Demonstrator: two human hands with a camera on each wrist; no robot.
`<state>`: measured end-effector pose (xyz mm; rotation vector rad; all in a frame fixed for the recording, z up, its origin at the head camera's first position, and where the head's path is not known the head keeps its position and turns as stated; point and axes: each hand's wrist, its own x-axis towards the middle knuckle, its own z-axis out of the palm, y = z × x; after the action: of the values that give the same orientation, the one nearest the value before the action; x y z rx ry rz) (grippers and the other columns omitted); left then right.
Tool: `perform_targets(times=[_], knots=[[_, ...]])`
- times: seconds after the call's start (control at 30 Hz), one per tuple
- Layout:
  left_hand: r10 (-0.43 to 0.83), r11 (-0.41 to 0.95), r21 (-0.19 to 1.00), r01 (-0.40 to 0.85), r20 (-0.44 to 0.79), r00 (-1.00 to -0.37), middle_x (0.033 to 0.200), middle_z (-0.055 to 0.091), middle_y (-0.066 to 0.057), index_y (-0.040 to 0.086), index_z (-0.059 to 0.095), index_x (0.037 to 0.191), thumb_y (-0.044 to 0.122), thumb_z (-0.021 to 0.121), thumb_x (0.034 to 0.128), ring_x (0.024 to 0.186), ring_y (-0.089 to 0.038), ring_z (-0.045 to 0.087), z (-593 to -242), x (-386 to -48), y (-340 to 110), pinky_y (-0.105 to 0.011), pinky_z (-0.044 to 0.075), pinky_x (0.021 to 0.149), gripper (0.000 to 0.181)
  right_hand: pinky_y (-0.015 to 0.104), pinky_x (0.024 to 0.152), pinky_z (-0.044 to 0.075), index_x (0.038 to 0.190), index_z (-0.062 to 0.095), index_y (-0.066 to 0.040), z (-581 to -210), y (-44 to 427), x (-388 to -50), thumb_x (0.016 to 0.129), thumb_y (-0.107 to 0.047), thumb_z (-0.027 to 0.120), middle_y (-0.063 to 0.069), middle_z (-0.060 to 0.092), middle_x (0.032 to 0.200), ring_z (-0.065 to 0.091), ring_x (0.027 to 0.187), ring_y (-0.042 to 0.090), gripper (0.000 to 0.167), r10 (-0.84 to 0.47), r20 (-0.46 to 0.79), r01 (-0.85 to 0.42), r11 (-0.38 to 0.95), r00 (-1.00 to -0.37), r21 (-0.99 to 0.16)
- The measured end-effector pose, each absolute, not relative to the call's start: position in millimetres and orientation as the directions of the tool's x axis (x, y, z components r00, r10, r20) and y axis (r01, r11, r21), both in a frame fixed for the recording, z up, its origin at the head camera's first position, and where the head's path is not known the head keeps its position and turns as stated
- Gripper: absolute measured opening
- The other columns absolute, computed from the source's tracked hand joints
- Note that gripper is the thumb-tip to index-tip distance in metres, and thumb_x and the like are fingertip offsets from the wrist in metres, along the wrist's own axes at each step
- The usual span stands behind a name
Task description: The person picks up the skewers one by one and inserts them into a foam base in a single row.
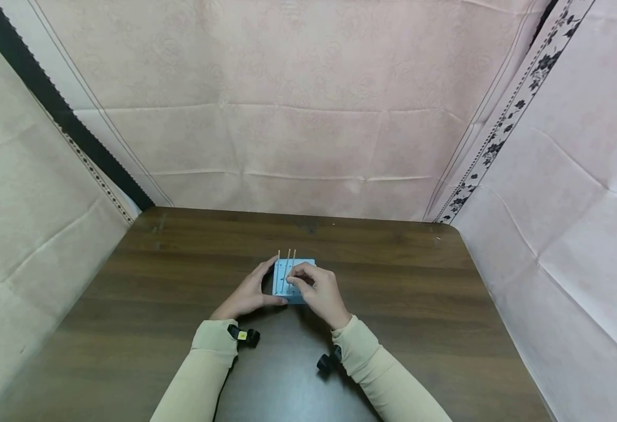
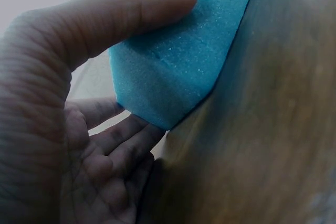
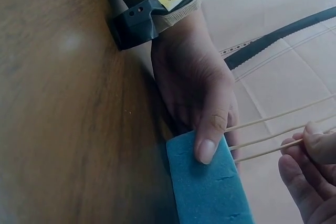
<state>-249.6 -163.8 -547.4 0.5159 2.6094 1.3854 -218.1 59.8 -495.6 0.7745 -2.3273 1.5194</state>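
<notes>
A light-blue foam block [image 1: 281,283] sits on the table in the middle of the head view. My left hand [image 1: 250,291] holds it at its left side. In the left wrist view the thumb lies across one face of the block [image 2: 178,66], with fingers behind its far edge. Thin wooden sticks [image 3: 265,115] stand up from the block's top. My right hand [image 1: 320,287] is over the block's right part. Its thumb and fingertips pinch one stick [image 3: 262,153], seen in the right wrist view. Small marks or holes dot the top face.
The brown wooden table [image 1: 182,258] spreads around the block. Pale cloth [image 1: 298,117] hangs behind it and on both sides. Each wrist carries a black camera mount [image 1: 247,336].
</notes>
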Motion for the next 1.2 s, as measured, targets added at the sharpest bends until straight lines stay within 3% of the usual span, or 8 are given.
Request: perform_targets(times=[0.23, 0.47, 0.7, 0.97, 1.2], knots=[[0.374, 0.522, 0.820, 0.234, 0.027, -0.927, 0.162, 0.027, -0.006, 0.030, 0.020, 0.162, 0.051, 0.089, 0.0710, 0.145, -0.032, 0.030, -543, -247, -164, -0.065, 0.028, 0.110, 0.116, 0.026, 0.069, 0.056, 0.098, 0.072, -0.019, -494, 63, -220, 0.095, -0.015, 0.071, -0.010, 0.070, 0.090, 0.069, 0.078, 0.017, 0.005, -0.324, 0.506, -0.593, 0.296, -0.799, -0.748], [0.382, 0.516, 0.824, 0.237, 0.026, -0.924, 0.162, 0.027, -0.005, 0.030, 0.019, 0.162, 0.051, 0.089, 0.0717, 0.144, -0.033, 0.030, -544, -247, -164, -0.066, 0.030, 0.108, 0.116, 0.032, 0.081, 0.057, 0.104, 0.071, -0.017, -493, 65, -218, 0.097, -0.016, 0.069, -0.010, 0.070, 0.096, 0.066, 0.088, 0.005, 0.007, -0.367, 0.486, -0.596, 0.308, -0.793, -0.741], [0.368, 0.517, 0.824, 0.231, 0.029, -0.929, 0.161, 0.030, -0.005, 0.029, 0.021, 0.162, 0.050, 0.089, 0.0717, 0.144, -0.032, 0.031, -544, -249, -163, -0.067, 0.030, 0.107, 0.115, 0.039, 0.085, 0.055, 0.109, 0.069, -0.021, -488, 66, -218, 0.099, -0.025, 0.067, -0.013, 0.068, 0.102, 0.065, 0.093, 0.006, 0.010, -0.395, 0.459, -0.587, 0.314, -0.796, -0.746], [0.370, 0.517, 0.825, 0.226, 0.022, -0.929, 0.163, 0.026, -0.004, 0.030, 0.021, 0.162, 0.051, 0.088, 0.0725, 0.145, -0.033, 0.030, -544, -247, -164, -0.067, 0.031, 0.107, 0.114, 0.050, 0.095, 0.045, 0.126, 0.066, -0.018, -483, 73, -218, 0.098, -0.042, 0.065, -0.006, 0.063, 0.127, 0.053, 0.117, 0.020, 0.037, -0.479, 0.450, -0.639, 0.372, -0.754, -0.674], [0.376, 0.510, 0.830, 0.227, 0.023, -0.926, 0.164, 0.023, -0.004, 0.032, 0.019, 0.162, 0.051, 0.088, 0.0731, 0.147, -0.034, 0.025, -543, -246, -163, -0.068, 0.028, 0.109, 0.114, 0.052, 0.094, 0.040, 0.132, 0.063, -0.022, -478, 78, -220, 0.091, -0.050, 0.072, -0.010, 0.061, 0.132, 0.048, 0.118, 0.019, 0.051, -0.500, 0.459, -0.665, 0.398, -0.735, -0.632]])
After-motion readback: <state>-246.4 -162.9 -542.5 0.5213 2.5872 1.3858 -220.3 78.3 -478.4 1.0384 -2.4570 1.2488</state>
